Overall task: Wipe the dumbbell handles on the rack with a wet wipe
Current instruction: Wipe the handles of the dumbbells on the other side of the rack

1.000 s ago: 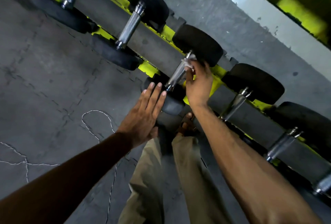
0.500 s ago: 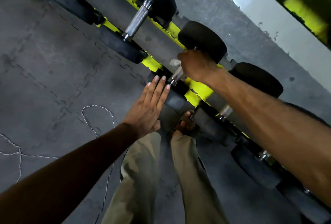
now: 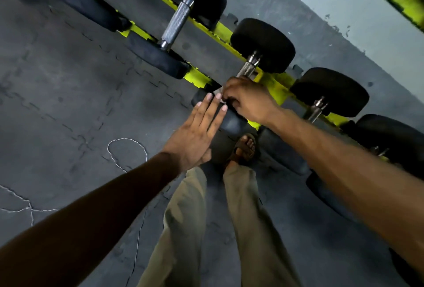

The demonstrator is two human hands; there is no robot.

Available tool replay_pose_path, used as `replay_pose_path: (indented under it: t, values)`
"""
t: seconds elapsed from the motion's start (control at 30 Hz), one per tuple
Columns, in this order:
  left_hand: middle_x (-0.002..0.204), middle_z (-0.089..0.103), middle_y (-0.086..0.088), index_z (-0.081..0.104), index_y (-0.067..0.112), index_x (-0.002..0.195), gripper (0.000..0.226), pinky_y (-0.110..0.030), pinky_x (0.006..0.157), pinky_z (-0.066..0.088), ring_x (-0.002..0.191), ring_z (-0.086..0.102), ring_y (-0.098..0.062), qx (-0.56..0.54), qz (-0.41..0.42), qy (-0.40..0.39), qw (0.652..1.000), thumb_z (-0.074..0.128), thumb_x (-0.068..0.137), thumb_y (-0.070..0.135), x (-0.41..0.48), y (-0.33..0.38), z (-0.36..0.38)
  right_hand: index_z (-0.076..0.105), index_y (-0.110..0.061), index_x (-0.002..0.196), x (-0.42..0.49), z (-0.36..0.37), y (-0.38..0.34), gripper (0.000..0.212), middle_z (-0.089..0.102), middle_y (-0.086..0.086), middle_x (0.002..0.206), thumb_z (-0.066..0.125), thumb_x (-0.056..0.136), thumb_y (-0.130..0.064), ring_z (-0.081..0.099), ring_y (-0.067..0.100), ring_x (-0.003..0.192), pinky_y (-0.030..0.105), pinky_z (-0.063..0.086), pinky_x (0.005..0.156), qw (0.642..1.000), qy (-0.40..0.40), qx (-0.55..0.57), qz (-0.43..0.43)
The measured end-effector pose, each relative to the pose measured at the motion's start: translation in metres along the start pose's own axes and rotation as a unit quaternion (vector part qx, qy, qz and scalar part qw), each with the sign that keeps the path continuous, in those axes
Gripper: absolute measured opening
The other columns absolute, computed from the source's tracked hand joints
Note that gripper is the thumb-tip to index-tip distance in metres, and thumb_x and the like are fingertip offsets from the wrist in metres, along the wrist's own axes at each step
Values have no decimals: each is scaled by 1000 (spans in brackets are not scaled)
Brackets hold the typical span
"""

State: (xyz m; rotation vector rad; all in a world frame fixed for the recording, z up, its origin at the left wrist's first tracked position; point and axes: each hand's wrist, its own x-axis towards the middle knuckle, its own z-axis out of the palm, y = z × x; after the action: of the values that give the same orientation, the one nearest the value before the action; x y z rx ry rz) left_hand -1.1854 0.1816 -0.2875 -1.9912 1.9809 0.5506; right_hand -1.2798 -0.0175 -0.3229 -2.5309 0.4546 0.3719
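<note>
Gripping the dumbbell handle (image 3: pixel 247 69) low down: your right hand (image 3: pixel 249 101) is curled round it, with the wet wipe (image 3: pixel 217 91) under the fingers.
Only a white corner of the wipe shows at the left edge of your hand; the rest is hidden. The handle's far part is bare metal, running into the far head (image 3: pixel 263 43). Your left hand (image 3: pixel 197 137) lies flat, fingers straight and together, tips against the near head (image 3: pixel 231 122) of the same dumbbell, holding nothing. The dumbbell sits on the yellow rack (image 3: pixel 276 81), with 2 dumbbells to its left. Your sandalled foot (image 3: pixel 244 149) stands just near of it. A white cord (image 3: pixel 128 141) loops on the floor, left.
</note>
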Motion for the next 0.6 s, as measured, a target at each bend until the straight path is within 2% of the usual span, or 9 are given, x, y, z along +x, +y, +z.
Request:
replay_pose_path:
  t: [0.07, 0.13, 0.2, 0.27, 0.3, 0.37, 0.43, 0.5, 0.6]
  values:
    - [164, -23, -36, -20, -7, 158, 121, -56, 128, 12, 156, -14, -51, -3, 4, 5, 1000, 58, 86, 51, 2, -2, -2, 65, -24, 93, -13, 12, -4, 14, 56, 0, 106, 52, 88, -23, 56, 23, 102, 36, 51, 62, 997, 74, 2, 34]
    - [164, -23, -36, -19, -7, 159, 120, -56, 128, 12, 157, -14, -50, 0, 3, 7, 1000, 58, 86, 50, 3, -2, -3, 63, -25, 97, -17, 24, -5, 12, 65, -4, 103, 58, 86, -27, 61, 23, 100, 35, 52, 65, 982, 125, 50, 130]
    - [164, -23, -36, -18, -7, 159, 120, -56, 129, 10, 157, -14, -50, 1, 3, 7, 1000, 58, 85, 49, 2, -4, -2, 64, -23, 95, -18, 38, -4, 13, 72, 0, 95, 60, 84, -27, 67, 27, 92, 36, 53, 68, 953, 140, 116, 244]
    - [165, -23, -35, -17, -7, 160, 120, -56, 129, 9, 157, -14, -49, -5, 6, 4, 1000, 60, 85, 48, 0, -5, -1, 68, -17, 86, -18, 54, -6, 6, 73, 3, 85, 62, 86, -16, 66, 25, 82, 32, 49, 66, 908, 132, 221, 331]
    - [165, -24, -35, -17, -7, 160, 121, -56, 129, 9, 157, -14, -49, -4, 9, 3, 1000, 61, 85, 48, -1, -6, 0, 69, -15, 80, -15, 60, -8, 11, 71, 1, 78, 62, 88, -10, 64, 20, 77, 30, 46, 64, 871, 133, 302, 364]
    - [165, -24, -35, -19, -7, 159, 121, -56, 129, 9, 157, -14, -50, 3, 15, 2, 1000, 61, 87, 49, 0, -7, 0, 69, -15, 74, -4, 62, -9, 25, 68, -3, 69, 58, 90, 1, 59, 13, 68, 27, 45, 63, 756, 151, 493, 402]
    - [164, -25, -36, -21, -8, 158, 121, -56, 129, 10, 156, -14, -51, 15, 21, -1, 1000, 58, 89, 51, 0, -8, 1, 71, -7, 88, 7, 56, -4, 27, 71, 9, 78, 52, 86, 13, 63, 21, 70, 29, 51, 67, 635, 157, 635, 411]
    - [164, -25, -36, -22, -8, 157, 120, -57, 129, 11, 156, -14, -51, 21, 25, 2, 999, 57, 90, 53, 1, -11, 2, 66, 3, 106, 18, 46, 10, 32, 73, 18, 88, 48, 82, 13, 70, 26, 74, 31, 57, 65, 541, 153, 732, 386]
    - [164, -26, -36, -22, -7, 157, 122, -57, 129, 11, 156, -15, -51, 18, 37, 2, 999, 58, 89, 56, 2, -14, 5, 62, 5, 109, 36, 31, 35, 35, 74, 18, 86, 35, 88, 11, 73, 26, 75, 34, 61, 66, 385, 191, 835, 343]
